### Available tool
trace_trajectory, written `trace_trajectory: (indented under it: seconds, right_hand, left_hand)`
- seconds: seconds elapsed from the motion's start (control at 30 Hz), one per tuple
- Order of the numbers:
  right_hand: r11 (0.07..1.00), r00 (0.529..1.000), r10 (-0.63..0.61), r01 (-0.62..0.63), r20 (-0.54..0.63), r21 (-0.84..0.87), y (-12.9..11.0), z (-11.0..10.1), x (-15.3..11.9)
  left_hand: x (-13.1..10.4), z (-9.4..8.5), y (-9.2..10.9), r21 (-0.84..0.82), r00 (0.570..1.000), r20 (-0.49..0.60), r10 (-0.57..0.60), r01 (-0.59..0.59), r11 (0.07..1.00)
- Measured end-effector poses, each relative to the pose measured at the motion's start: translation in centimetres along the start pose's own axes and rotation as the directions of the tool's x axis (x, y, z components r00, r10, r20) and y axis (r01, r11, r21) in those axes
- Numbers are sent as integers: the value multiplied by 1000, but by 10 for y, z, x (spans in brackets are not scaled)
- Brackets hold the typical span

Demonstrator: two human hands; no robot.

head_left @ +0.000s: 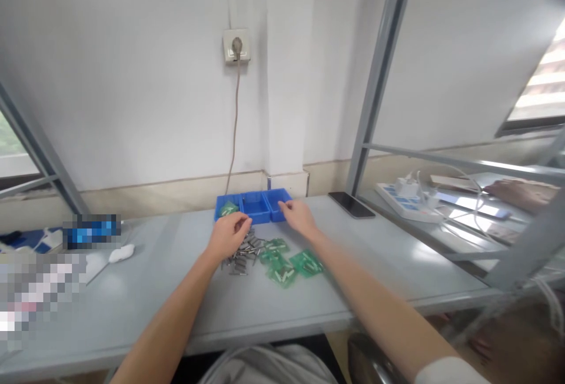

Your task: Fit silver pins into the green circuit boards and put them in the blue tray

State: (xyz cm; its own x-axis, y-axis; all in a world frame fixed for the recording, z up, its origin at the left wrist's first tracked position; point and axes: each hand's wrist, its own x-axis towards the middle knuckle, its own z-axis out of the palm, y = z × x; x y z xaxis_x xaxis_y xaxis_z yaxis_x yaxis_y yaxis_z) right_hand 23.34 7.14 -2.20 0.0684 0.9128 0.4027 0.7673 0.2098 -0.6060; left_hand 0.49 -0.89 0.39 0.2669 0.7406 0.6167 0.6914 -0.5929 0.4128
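Observation:
My left hand (227,235) hovers over the near side of a pile of small metal pin-like parts (241,261), its fingers curled and thumb against them. My right hand (299,217) is at the right-hand blue bin (277,197), thumb and fingertips pinched together over its near right edge. Whatever either hand holds is too small to make out. The middle blue bin (260,218) adjoins it, and the left blue bin (217,212) has a green bag (228,209) inside. Between my forearms lie several green plastic bags (281,273) with small parts in them.
A dark phone (352,204) lies right of the bins. Beyond a metal frame post (375,83), a power strip (408,202) with plugs and cables sits on another surface. A white device (121,253) rests at left. A cord (235,119) hangs from the wall socket (229,39).

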Motion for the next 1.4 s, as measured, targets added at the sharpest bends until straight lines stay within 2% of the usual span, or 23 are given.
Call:
trace_trajectory:
  seconds: [0.13,0.23,0.3,0.37,0.43,0.5,0.6,0.67,0.87,1.13,1.27,1.4]
  right_hand:
    - [1000,1000,-3,3,0,-2,-5,-5,-3]
    - [985,981,-154,144,116,96,-15,-16,-10]
    - [951,915,-291,246,279,186,-22,-24,-16]
    - [925,803,-375,295,462,239,-24,-28,-22]
    - [916,706,-401,325,583,236,-22,-28,-24]
    - [911,660,-403,353,634,212,-17,-25,-23]
    - [913,636,-388,365,667,183,-7,-21,-18]
    - [916,647,-379,366,662,166,-2,-20,-15]
    - [926,722,-352,363,595,107,5,-19,-12]
    - [955,800,-265,295,538,33,8,-18,-13]
    - [941,841,-311,338,443,20,3,-22,-12]
    - [939,869,-345,326,355,113,-10,-28,-13]
  left_hand:
    - [0,0,0,2,1000,16,3,-3,1000]
    - [1,-1,-1,0,1000,0,-7,7,1000]
    - [1,-1,-2,5,1000,-1,-8,8,1000]
    - [1,0,-2,13,1000,6,-4,4,1000]
    - [1,1,-3,21,1000,15,-3,2,1000]
    - [1,1,-2,22,1000,21,-4,3,1000]
    - [1,0,-1,18,1000,30,-3,3,1000]
    - [1,0,-1,15,999,36,-4,3,1000]
    - [2,0,-2,28,998,55,-7,6,1000]
    - [1,3,-2,33,996,87,-22,19,999]
    - [1,4,-4,19,996,83,-26,25,1000]
    - [2,5,-4,33,995,103,-10,7,999]
